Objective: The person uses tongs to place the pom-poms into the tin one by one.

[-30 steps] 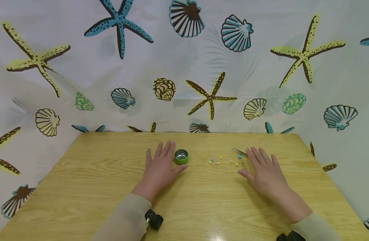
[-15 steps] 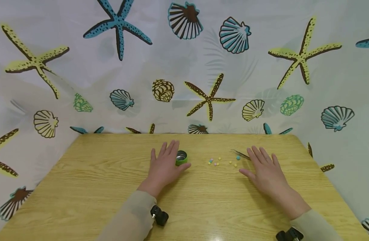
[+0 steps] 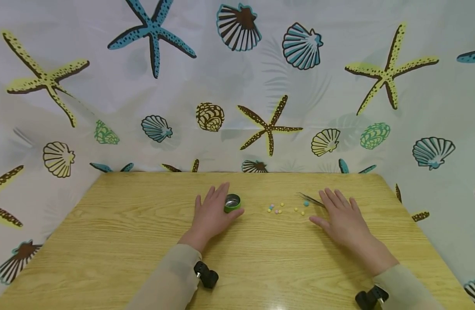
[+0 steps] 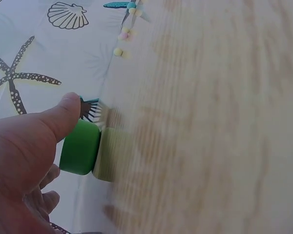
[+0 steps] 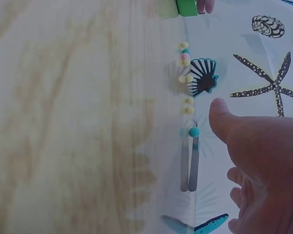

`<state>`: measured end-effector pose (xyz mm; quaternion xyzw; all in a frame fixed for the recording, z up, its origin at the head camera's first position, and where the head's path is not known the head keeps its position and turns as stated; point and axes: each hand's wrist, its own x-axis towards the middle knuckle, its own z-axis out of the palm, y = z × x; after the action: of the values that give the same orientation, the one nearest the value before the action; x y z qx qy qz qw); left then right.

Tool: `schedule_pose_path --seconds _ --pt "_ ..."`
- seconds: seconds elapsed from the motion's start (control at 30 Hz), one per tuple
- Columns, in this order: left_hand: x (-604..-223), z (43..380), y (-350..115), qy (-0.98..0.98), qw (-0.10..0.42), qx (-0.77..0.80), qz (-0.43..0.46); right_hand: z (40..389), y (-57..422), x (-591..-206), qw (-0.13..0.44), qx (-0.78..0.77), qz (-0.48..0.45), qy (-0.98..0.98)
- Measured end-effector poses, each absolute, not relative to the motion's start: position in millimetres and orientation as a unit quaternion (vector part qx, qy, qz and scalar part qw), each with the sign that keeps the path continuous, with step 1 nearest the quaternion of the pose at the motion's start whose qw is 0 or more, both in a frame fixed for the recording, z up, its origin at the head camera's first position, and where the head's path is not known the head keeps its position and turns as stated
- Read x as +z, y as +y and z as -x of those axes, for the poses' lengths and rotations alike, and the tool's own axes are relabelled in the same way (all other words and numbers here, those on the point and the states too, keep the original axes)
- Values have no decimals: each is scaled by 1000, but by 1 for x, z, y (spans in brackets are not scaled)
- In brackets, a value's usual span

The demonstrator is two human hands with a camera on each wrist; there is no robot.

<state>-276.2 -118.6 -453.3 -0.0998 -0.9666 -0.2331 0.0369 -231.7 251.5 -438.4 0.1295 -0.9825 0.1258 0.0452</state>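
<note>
My left hand [image 3: 212,217] is beside a small round green tin [image 3: 232,209], its thumb and fingers spread to either side of the rim. In the left wrist view the thumb is close to the tin's green wall [image 4: 80,148]; whether skin touches it I cannot tell. Metallic inside, the tin stands upright with its mouth up. Palm down, my right hand [image 3: 346,219] has its fingers extended near the tweezers [image 3: 314,199]. Those tweezers lie on the table with a larger blue bead [image 3: 306,203] close by. Nothing is held in the right hand.
Several small yellow, pink and blue beads [image 3: 276,212] lie scattered between tin and tweezers. The wooden table [image 3: 105,241] ends at the back against a white cloth [image 3: 175,77] printed with starfish and shells. Each wrist carries a black camera [image 3: 206,274].
My left hand has shifted right toward the tin, so its thumb and fingers now flank it. The right hand has barely moved. The head view has shifted slightly.
</note>
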Motion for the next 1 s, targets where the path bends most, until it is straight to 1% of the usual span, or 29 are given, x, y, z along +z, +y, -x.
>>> schedule_pose_path --seconds 0.23,0.83,1.0 --pt "-457 277 -120 -961 30 -260 92 240 260 -446 45 140 -146 -978" --pt "-463 279 -117 -953 61 -280 103 256 267 -452 41 168 -135 -976" --pt "-466 278 -113 -950 58 -287 110 258 267 -452 34 179 -131 -975"
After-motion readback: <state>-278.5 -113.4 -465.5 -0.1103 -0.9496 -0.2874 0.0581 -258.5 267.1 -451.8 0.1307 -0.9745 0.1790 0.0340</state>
